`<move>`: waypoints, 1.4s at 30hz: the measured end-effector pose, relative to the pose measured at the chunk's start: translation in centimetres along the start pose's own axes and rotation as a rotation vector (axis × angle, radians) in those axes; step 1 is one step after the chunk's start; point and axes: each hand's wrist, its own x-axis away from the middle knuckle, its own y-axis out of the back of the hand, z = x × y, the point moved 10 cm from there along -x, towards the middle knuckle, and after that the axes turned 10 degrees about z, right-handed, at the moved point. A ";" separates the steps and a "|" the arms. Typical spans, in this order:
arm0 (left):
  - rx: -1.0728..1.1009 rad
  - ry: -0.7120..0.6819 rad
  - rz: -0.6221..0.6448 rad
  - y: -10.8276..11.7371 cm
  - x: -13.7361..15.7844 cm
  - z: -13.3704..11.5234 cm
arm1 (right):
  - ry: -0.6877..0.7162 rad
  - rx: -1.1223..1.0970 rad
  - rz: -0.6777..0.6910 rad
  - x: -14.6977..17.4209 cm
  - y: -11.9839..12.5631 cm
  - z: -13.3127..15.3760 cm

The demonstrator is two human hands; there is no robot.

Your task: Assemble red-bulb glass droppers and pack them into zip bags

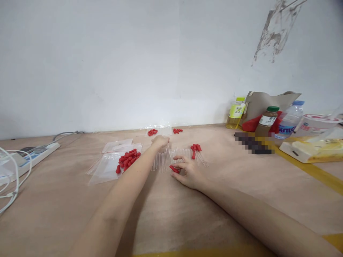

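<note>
My right hand point(189, 173) pinches a red rubber dropper bulb point(174, 169) between thumb and fingers, just above the table. Farther out, my left hand point(160, 141) is closed at the far end of a row of thin glass dropper tubes point(160, 161), its fingertips on one tube. The tubes lie side by side between the two hands. To the right of the row are several tubes with red bulbs on their ends point(196, 147). A heap of loose red bulbs point(129, 159) rests on clear plastic bags point(103, 167), left of my left forearm.
Two small groups of red bulbs point(152, 132) lie on clear plastic by the wall. At left stands a white power strip point(40, 159) with cables. On the right are a tea bottle point(235, 113), a brown drink bottle point(266, 121), a water bottle point(291, 119) and a tissue pack point(313, 150).
</note>
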 end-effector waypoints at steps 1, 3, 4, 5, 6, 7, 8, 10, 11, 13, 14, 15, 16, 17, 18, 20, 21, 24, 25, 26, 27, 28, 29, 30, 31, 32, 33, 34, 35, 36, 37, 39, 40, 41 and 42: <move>0.044 -0.040 -0.020 0.9 0.6 -0.2 | -0.012 0.011 -0.017 0.0 0.3 -0.1; 0.130 -0.127 -0.071 2.9 2.3 -0.4 | -0.028 0.018 -0.052 0.0 0.8 -0.1; 0.169 -0.174 -0.100 3.8 3.3 -0.3 | -0.032 0.017 -0.066 0.0 1.0 -0.1; 0.203 -0.220 -0.130 4.5 4.5 0.0 | -0.036 0.017 -0.078 -0.1 1.3 0.0; 0.230 -0.260 -0.145 5.0 5.7 0.4 | -0.044 0.018 -0.085 -0.1 1.5 0.1; 0.249 -0.291 -0.146 5.1 6.9 1.0 | -0.055 0.020 -0.087 -0.1 1.6 0.1; 0.261 -0.334 -0.120 4.8 8.2 1.5 | -0.068 0.021 -0.085 -0.1 1.7 0.1; 0.202 -0.471 -0.078 3.7 11.0 2.0 | -0.100 0.011 -0.066 -0.2 1.7 0.0; 0.138 -0.523 -0.085 3.1 12.4 2.3 | -0.113 0.002 -0.053 -0.2 1.6 0.0; 0.039 -0.635 -0.035 1.1 14.8 2.5 | -0.122 -0.011 -0.031 -0.3 1.5 0.0; 0.008 -0.685 -0.025 0.2 15.8 2.5 | -0.118 -0.013 -0.023 -0.3 1.4 0.0; -0.005 -0.736 -0.026 -0.5 16.6 2.5 | -0.106 -0.012 -0.017 -0.3 1.3 0.1; -0.010 -0.783 -0.045 -1.0 17.2 2.3 | -0.086 -0.009 -0.009 -0.3 1.2 0.3; -0.012 -0.817 -0.064 -1.3 17.6 2.2 | -0.063 -0.009 0.002 -0.3 1.1 0.5; -0.006 -0.835 -0.087 -1.6 17.7 2.2 | -0.040 -0.011 0.017 -0.3 0.9 0.6; 0.013 -0.850 -0.125 -1.7 17.6 2.2 | 0.004 -0.025 0.050 -0.2 0.4 1.0; 0.023 -0.851 -0.135 -1.7 17.5 2.3 | 0.021 -0.033 0.066 -0.2 0.2 1.1; 0.041 -0.860 -0.142 -1.8 17.1 2.6 | 0.060 -0.049 0.092 -0.1 -0.2 1.4; 0.047 -0.863 -0.147 -1.7 17.1 2.7 | 0.064 -0.051 0.093 -0.1 -0.2 1.5; 0.054 -0.867 -0.156 -1.7 17.1 2.8 | 0.065 -0.054 0.092 -0.1 -0.2 1.6; 0.063 -0.872 -0.166 -1.6 17.1 2.8 | 0.064 -0.056 0.090 -0.1 -0.1 1.6; 0.072 -0.875 -0.178 -1.5 17.2 2.9 | 0.060 -0.056 0.092 -0.1 -0.1 1.7; 0.079 -0.875 -0.187 -1.4 17.3 2.9 | 0.057 -0.054 0.094 -0.1 0.0 1.8; 0.082 -0.873 -0.195 -1.3 17.4 3.0 | 0.055 -0.051 0.095 -0.1 0.0 1.8; 0.081 -0.871 -0.198 -1.3 17.4 3.0 | 0.054 -0.049 0.096 -0.1 0.1 1.9; 0.077 -0.873 -0.197 -1.3 17.5 2.9 | 0.051 -0.047 0.100 -0.1 0.0 2.0; 0.072 -0.882 -0.195 -1.3 17.5 2.8 | 0.050 -0.049 0.104 -0.1 0.0 2.0; 0.067 -0.897 -0.194 -1.3 17.7 2.8 | 0.053 -0.053 0.106 -0.1 0.0 2.0; 0.064 -0.916 -0.194 -1.3 17.8 2.7 | 0.060 -0.058 0.108 -0.1 0.0 2.1; 0.062 -0.936 -0.196 -1.3 17.9 2.6 | 0.068 -0.064 0.113 0.0 -0.1 2.1; 0.060 -0.953 -0.199 -1.2 18.1 2.5 | 0.077 -0.069 0.117 0.0 -0.2 2.2; 0.057 -0.976 -0.206 -1.2 18.2 2.4 | 0.095 -0.067 0.123 0.0 -0.3 2.2; 0.057 -0.985 -0.207 -1.1 18.2 2.4 | 0.101 -0.060 0.129 0.0 -0.4 2.2; 0.058 -0.993 -0.207 -1.1 18.2 2.4 | 0.107 -0.049 0.132 0.0 -0.5 2.2; 0.059 -1.000 -0.207 -1.1 18.3 2.4 | 0.116 -0.038 0.131 0.0 -0.5 2.2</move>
